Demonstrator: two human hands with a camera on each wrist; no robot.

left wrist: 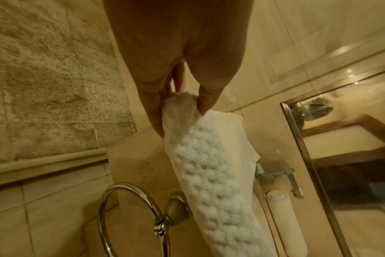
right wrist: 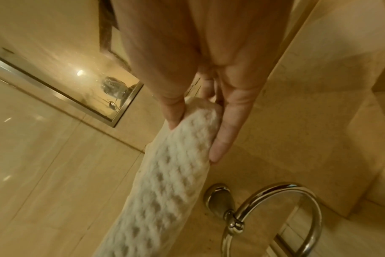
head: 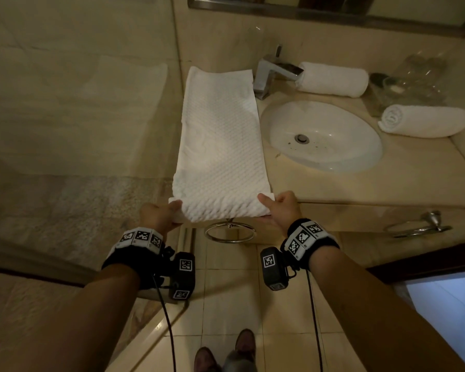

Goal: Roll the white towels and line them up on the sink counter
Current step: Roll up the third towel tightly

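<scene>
A long white waffle towel (head: 220,146) lies flat on the beige counter (head: 403,183), left of the sink, its near end lifted at the counter's front edge. My left hand (head: 163,214) pinches the near left corner; the left wrist view shows the thumb and fingers of that hand (left wrist: 180,102) clamped on the towel (left wrist: 211,173). My right hand (head: 278,205) pinches the near right corner, and the right wrist view shows this hand (right wrist: 196,125) holding the towel (right wrist: 169,182) the same way. Two rolled white towels lie beyond the sink: one (head: 333,79) behind the faucet, one (head: 424,120) at the right.
A white oval sink (head: 324,135) and chrome faucet (head: 271,73) sit right of the flat towel. Clear glasses (head: 414,79) stand at the back right. A chrome towel ring (head: 230,230) hangs under the counter edge, another (head: 419,225) farther right. A wall lies left, a mirror (head: 333,9) behind.
</scene>
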